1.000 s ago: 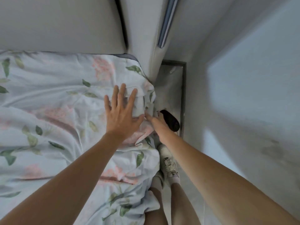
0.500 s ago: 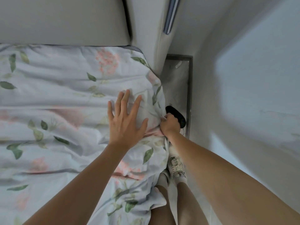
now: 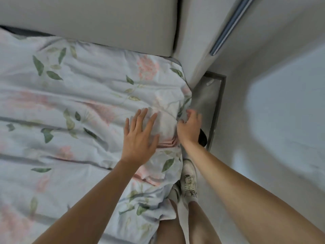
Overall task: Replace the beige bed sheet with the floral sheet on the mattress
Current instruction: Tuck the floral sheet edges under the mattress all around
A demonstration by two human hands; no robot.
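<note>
Now your flat, spread left hand (image 3: pixel 140 136) pins the floral sheet (image 3: pixel 73 95) while your right hand (image 3: pixel 190 127) pinches its far-right corner; next tuck it under.

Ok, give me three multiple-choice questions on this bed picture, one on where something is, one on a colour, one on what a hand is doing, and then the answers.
1. Where does the left hand lie?
A. Flat on the floral sheet near the corner
B. On the wall
C. On the shoe

2. What colour are the leaves printed on the sheet?
A. Blue
B. Green
C. Black

3. How are the left hand's fingers?
A. Curled in a fist
B. Pinching a fold
C. Spread out straight

Answers:
1 A, the palm rests on the sheet beside the right hand, which is at the bed's edge.
2 B, green leaves lie among pink flowers.
3 C, all the fingers lie splayed on the cloth.
</note>
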